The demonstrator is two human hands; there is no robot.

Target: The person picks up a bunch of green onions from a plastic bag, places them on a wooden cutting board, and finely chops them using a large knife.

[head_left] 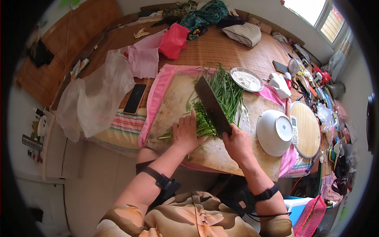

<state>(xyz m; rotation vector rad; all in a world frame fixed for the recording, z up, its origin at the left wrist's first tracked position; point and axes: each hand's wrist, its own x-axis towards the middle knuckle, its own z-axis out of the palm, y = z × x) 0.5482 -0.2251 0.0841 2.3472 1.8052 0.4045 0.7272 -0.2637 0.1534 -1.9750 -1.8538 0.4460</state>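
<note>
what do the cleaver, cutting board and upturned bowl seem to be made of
Cleaver: probably steel, with a dark, dull, flat blade; handle mostly hidden in the right hand. Cutting board: likely wood, pale brown, with a worn, blotchy face. Bowl: perhaps glazed ceramic, white and smooth with a soft sheen, though plastic is possible.

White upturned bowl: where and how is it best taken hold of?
Likely by the raised round foot, pinched from above: the bowl sits base up, so the foot is on top while the smooth wall curves away below. Coming in from the person's near side seems best, as the remote control and the round wooden disc crowd its right.
</note>
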